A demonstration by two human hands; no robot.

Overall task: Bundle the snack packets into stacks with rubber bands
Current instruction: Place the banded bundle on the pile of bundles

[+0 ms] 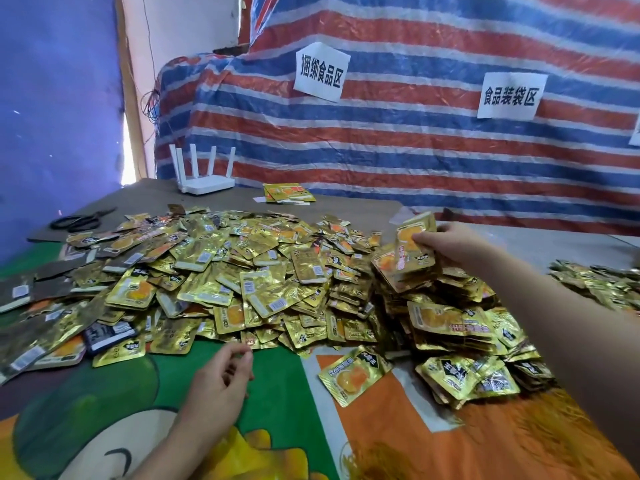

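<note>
While right hand (446,242) pinches packet (414,244), left hand (221,382) idles.

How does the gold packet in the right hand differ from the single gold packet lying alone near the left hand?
The gold foil packet in the right hand is lifted upright above the pile, pinched by the fingers; the lone gold foil packet on the cloth lies flat, untouched. Both show an orange picture.

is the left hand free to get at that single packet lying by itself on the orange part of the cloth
Probably yes. The left hand is empty, fingers loosely curled above the green cloth, and the lone packet lies face up to its right with only bare cloth between them. The right hand is busy holding another packet farther back.
</note>
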